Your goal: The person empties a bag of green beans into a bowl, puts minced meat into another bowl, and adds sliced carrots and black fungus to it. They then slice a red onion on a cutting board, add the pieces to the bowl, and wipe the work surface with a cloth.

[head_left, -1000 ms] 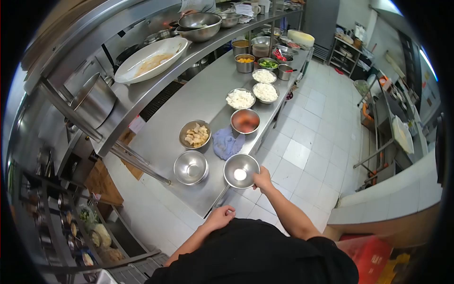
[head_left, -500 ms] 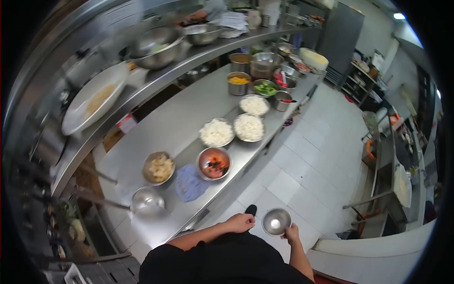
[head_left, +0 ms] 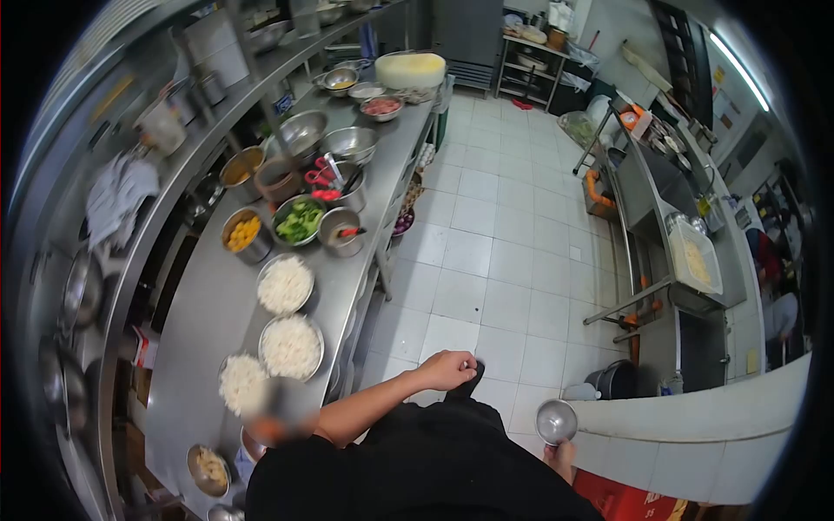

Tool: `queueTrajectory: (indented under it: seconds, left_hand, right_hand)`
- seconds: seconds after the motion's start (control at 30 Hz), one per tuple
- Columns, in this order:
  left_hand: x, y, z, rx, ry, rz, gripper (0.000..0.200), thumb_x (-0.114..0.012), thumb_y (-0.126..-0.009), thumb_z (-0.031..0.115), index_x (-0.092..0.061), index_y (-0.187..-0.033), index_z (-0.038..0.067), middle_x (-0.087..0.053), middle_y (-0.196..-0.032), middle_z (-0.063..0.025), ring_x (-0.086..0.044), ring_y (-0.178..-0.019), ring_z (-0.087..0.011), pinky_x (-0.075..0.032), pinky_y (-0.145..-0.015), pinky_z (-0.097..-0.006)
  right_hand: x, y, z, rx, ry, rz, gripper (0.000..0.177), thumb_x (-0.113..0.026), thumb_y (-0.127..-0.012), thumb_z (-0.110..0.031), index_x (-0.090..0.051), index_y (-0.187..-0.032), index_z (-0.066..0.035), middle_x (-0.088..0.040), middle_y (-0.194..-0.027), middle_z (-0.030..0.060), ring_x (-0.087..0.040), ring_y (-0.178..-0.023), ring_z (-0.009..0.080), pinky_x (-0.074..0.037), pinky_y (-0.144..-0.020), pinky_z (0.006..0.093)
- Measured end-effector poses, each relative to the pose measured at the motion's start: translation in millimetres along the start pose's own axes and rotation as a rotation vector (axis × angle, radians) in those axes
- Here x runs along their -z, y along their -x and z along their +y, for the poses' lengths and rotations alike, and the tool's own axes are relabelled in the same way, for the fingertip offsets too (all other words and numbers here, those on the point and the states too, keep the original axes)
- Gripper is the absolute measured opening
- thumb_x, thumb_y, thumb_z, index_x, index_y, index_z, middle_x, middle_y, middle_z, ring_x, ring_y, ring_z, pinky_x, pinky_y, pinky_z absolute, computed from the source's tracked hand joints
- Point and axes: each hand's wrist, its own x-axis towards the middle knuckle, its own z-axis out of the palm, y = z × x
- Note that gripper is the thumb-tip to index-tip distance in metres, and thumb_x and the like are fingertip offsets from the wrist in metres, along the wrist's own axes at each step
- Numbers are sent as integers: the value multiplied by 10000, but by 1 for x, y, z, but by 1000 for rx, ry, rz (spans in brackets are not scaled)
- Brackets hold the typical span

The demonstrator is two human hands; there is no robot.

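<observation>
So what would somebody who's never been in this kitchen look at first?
Probably the fluffy white food, heaped in three bowls on the steel counter at the left. Just beyond it, the bright green vegetables and the yellow-orange chunks beside them stand out against all that metal. Then maybe the small shiny bowl in the person's right hand, held out at the lower right.

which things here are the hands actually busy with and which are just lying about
Hands:
- steel bowl, held in the right hand
- left hand: nothing visible in it

Apparently just lying about:
- white rice in bowls
- bowl of greens
- cloth on the shelf
</observation>
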Motion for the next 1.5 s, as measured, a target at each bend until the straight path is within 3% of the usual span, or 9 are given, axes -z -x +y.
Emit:
queueTrajectory:
  seconds: [0.2,0.37,0.4,0.53,0.7,1.17,1.23,1.27,1.5]
  left_hand:
    - [16,-156,-11,-1,-111,-127,452,-636,-921,375,-601,-1234,52,-718,-982,-138,-691,-860,-276,-515,-836,-378]
    - [73,-253,25,426,275,57,821,-618,-867,553,-359,-1468,57,-663,-1103,-237,-706,-794,-279,-594,-617,-366]
    - [82,-270,26,385,369,158,715,-600,-910,392,-329,-1466,33,-660,-1042,-232,-702,-717,-243,-571,-476,-328]
    - [143,-315,21,293,723,395,450,-471,-913,60,-435,-1352,-34,-615,-1015,-176,-662,-663,-240,-595,-496,-332]
    - [218,-339,-18,322,951,756,391,-477,-881,65,-486,-1253,-55,-640,-947,-179,-666,-610,-237,-573,-476,-329]
    - [400,-421,-76,484,952,977,388,-483,-889,143,-535,-1249,8,-670,-817,-124,-638,-571,-165,-527,-497,-307]
    - [420,-432,-76,486,891,1016,384,-491,-887,158,-555,-1231,-1,-670,-804,-116,-636,-568,-165,-526,-500,-314]
    - [429,-435,-75,502,836,1053,383,-507,-881,162,-572,-1219,-4,-671,-797,-120,-640,-565,-172,-527,-502,-321]
    - [468,-471,-85,618,977,1299,382,-502,-867,121,-569,-1219,-10,-668,-811,-137,-643,-546,-198,-525,-486,-317]
  right_hand:
    - [-179,-39,-89,-19,-126,-235,231,-516,-785,-58,-526,-1003,17,-591,-793,143,-614,-567,248,-540,-421,348]
    - [-349,-78,-250,134,179,-679,361,-486,-772,-7,-504,-1127,59,-596,-843,155,-604,-551,250,-539,-426,345]
    - [-384,-78,-282,166,250,-755,372,-488,-776,-9,-497,-1141,58,-600,-848,155,-601,-533,249,-545,-429,345]
    - [-502,-93,-388,175,615,-1136,357,-554,-864,-156,-499,-1171,18,-612,-899,152,-641,-593,243,-555,-459,340]
    - [-674,-111,-465,352,727,-1152,476,-557,-954,-405,-505,-1276,-58,-633,-1126,142,-677,-799,221,-546,-604,358]
    - [-1135,-55,-466,329,1065,-1401,841,-558,-950,-317,-35,-1570,-95,-647,-955,165,-645,-636,246,-531,-514,395]
    - [-1167,-53,-462,176,996,-1394,724,-523,-962,-302,-153,-1540,-71,-663,-978,173,-656,-650,232,-540,-535,381]
    - [-1184,-56,-456,134,993,-1505,519,-517,-962,-259,-388,-1410,-31,-676,-899,148,-656,-625,227,-544,-516,378]
    - [-1233,-6,-389,57,984,-1431,233,-503,-943,-106,-580,-1098,51,-671,-888,159,-675,-663,241,-559,-514,382]
